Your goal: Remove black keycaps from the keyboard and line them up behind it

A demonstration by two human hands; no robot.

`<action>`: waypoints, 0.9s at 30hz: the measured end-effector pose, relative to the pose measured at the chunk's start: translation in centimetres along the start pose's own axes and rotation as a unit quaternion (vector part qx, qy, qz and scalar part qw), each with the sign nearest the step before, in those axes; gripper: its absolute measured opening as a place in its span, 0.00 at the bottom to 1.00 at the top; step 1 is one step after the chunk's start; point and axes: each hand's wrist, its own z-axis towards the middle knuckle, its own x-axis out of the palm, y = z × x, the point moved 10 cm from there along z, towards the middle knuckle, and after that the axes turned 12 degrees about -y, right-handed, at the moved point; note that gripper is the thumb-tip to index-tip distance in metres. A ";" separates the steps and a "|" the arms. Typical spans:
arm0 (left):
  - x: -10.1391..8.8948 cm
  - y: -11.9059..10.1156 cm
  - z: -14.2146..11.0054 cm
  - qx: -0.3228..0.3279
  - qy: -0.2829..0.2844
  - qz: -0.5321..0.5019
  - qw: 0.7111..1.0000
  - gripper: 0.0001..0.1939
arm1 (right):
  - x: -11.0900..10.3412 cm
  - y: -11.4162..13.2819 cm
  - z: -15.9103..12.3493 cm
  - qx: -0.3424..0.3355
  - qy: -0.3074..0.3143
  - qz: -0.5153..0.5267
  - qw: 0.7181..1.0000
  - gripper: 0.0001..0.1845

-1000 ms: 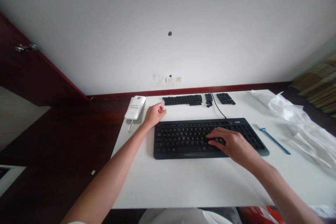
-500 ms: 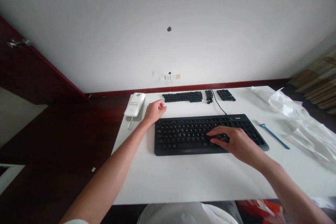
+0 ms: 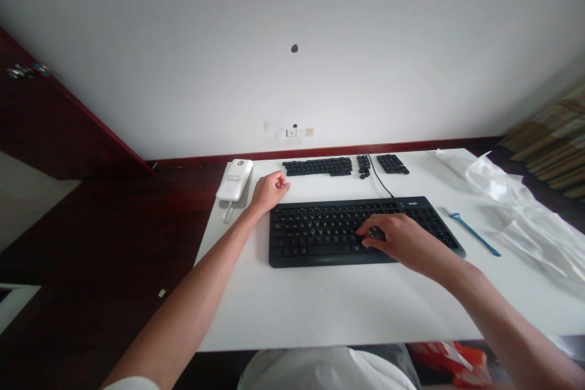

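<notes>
A black keyboard [image 3: 320,234] lies across the middle of a white table [image 3: 320,308]. My right hand [image 3: 400,242] rests on its right half, fingers curled and pinched round a small dark keycap [image 3: 376,233]. My left hand [image 3: 269,190] is a closed fist resting on the table just beyond the keyboard's back left corner; what is inside it is hidden. Loose black keycaps are laid out at the table's back edge: a long block [image 3: 317,167], a small cluster [image 3: 364,169] and a square block [image 3: 392,164].
A white device [image 3: 234,180] with a short cord lies left of my left fist. The keyboard's black cable [image 3: 379,183] runs back between the keycap blocks. A thin blue tool [image 3: 475,234] and crumpled white plastic sheeting [image 3: 516,210] lie at the right. Dark floor lies left of the table.
My right hand has shifted slightly left along the keyboard with its fingers still pinched. The left fist has stayed put. The view has tilted a little.
</notes>
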 end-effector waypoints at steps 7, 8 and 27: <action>-0.1 0.0 0.0 0.000 0.000 0.004 1.000 0.10 | 0.8 -0.2 0.8 -0.011 0.015 -0.064 0.998 0.09; -0.1 0.0 0.0 -0.001 0.001 0.007 1.000 0.10 | 0.9 -0.3 0.9 -0.005 0.024 -0.070 0.997 0.09; -0.1 -0.2 0.0 0.002 0.001 0.020 1.000 0.10 | -5.3 0.4 0.9 0.101 -0.193 0.358 0.908 0.27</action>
